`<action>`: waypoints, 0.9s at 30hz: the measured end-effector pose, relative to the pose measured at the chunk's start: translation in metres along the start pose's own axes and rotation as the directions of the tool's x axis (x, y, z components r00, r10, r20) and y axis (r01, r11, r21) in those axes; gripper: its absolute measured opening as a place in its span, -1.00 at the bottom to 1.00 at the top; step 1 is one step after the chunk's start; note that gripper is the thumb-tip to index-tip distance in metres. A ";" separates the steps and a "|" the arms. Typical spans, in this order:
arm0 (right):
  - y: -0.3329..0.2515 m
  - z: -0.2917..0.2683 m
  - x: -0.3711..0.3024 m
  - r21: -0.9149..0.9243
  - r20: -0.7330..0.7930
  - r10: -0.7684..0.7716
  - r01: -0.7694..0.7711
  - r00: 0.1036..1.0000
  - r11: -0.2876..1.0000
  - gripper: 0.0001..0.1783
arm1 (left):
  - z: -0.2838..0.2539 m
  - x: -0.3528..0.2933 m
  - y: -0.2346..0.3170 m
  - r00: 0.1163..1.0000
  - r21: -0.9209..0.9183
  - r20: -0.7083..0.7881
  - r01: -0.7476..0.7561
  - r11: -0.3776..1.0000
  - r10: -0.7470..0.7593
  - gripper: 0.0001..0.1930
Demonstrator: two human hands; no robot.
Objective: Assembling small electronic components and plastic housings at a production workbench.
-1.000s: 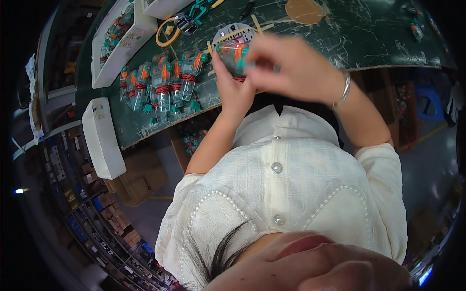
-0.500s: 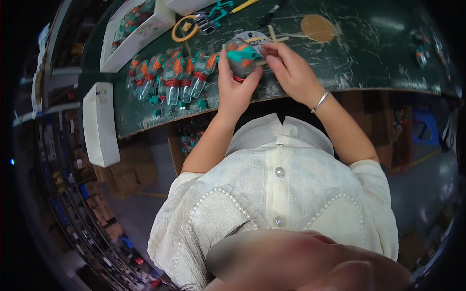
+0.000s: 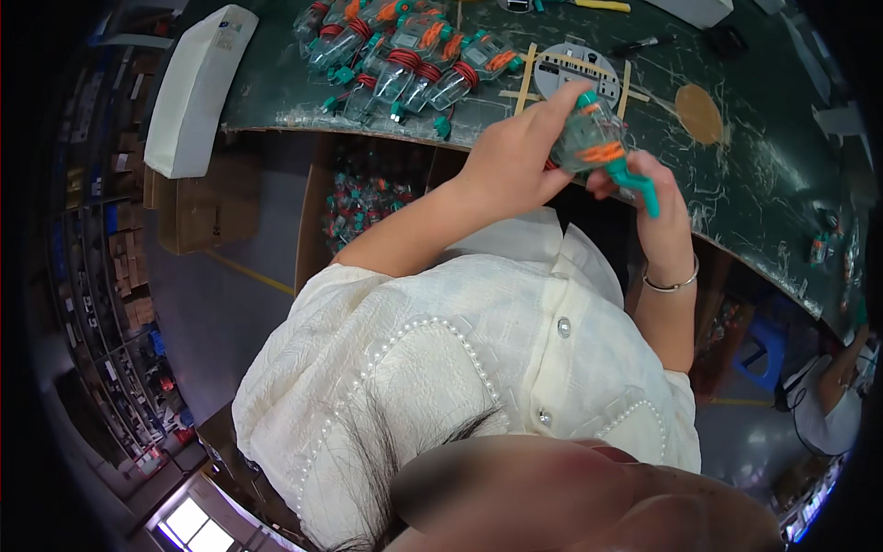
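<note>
My left hand (image 3: 521,158) is wrapped around the body of a hand-crank generator (image 3: 589,140), a clear plastic housing with orange parts inside. The generator is tilted near the table's front edge, with its teal crank (image 3: 642,186) pointing down to the right. My right hand (image 3: 660,207) has its fingers curled at the crank, partly behind it. A bit of red shows under the left hand. Just beyond the hands, a round grey plate (image 3: 575,72) with dark slots lies between strips of tape on the table.
Several similar generators (image 3: 402,74) with red wire lie grouped on the green table (image 3: 515,23) at the left. A white tray (image 3: 195,92) stands at its left edge. A tan disc (image 3: 699,114) and black pen (image 3: 642,44) lie to the right. Another person (image 3: 832,405) sits at far right.
The view has swung, so the table things sit further right and higher. The generator has turned, its crank now toward the lower right. My right hand has closed in on the crank.
</note>
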State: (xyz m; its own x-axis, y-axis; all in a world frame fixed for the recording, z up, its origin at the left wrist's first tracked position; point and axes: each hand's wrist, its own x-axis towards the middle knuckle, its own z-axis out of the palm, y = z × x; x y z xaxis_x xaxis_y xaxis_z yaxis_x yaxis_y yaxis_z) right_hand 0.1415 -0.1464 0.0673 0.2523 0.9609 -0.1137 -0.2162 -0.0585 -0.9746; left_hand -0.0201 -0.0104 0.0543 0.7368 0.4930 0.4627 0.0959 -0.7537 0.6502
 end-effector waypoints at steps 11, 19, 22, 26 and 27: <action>-0.003 0.024 -0.009 0.486 0.385 0.006 -0.208 0.923 0.849 -0.67 | -0.036 -0.002 -0.004 0.912 0.110 -0.410 0.013 0.994 0.034 -0.32; 0.006 -0.040 -0.029 0.471 -0.125 0.030 0.033 0.992 0.882 -0.87 | -0.226 -0.043 -0.176 0.698 0.311 -0.692 0.519 0.796 -0.184 -0.21; 0.014 -0.078 -0.037 0.452 -0.398 0.053 0.146 0.916 0.880 -0.88 | -0.275 -0.082 -0.271 0.707 0.386 -0.560 0.684 0.619 -0.433 -0.25; 0.015 -0.141 -0.052 0.056 -0.709 -0.098 0.195 0.699 0.979 -0.82 | -0.262 -0.078 -0.299 0.697 0.577 -0.471 0.707 0.409 -0.541 -0.21; 0.016 -0.163 -0.056 -0.145 -0.770 -0.199 0.137 0.606 0.980 -0.79 | -0.252 -0.068 -0.287 0.681 0.595 -0.458 0.713 0.372 -0.572 -0.21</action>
State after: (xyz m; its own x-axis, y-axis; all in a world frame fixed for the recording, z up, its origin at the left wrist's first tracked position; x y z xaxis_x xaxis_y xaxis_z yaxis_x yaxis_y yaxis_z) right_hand 0.2776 -0.2454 0.0269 0.9222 0.3859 -0.0240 -0.0406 0.0351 -0.9986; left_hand -0.2668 0.2818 -0.0120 0.1400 0.9656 0.2192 0.9588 -0.1874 0.2134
